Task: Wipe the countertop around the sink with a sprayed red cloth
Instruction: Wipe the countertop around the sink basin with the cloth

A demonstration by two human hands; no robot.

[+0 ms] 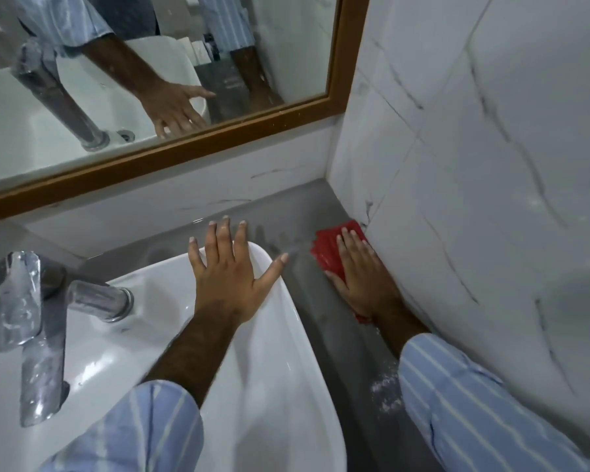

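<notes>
A red cloth lies flat on the grey countertop, in the narrow strip between the white sink and the right tiled wall. My right hand presses down on the cloth with its fingers spread; a corner of the cloth shows under my wrist. My left hand rests flat, fingers apart, on the sink's far right rim and holds nothing.
A chrome tap stands at the sink's left. A wood-framed mirror hangs above the back wall. White marble-look tiles close the right side. White specks lie on the counter near my right sleeve.
</notes>
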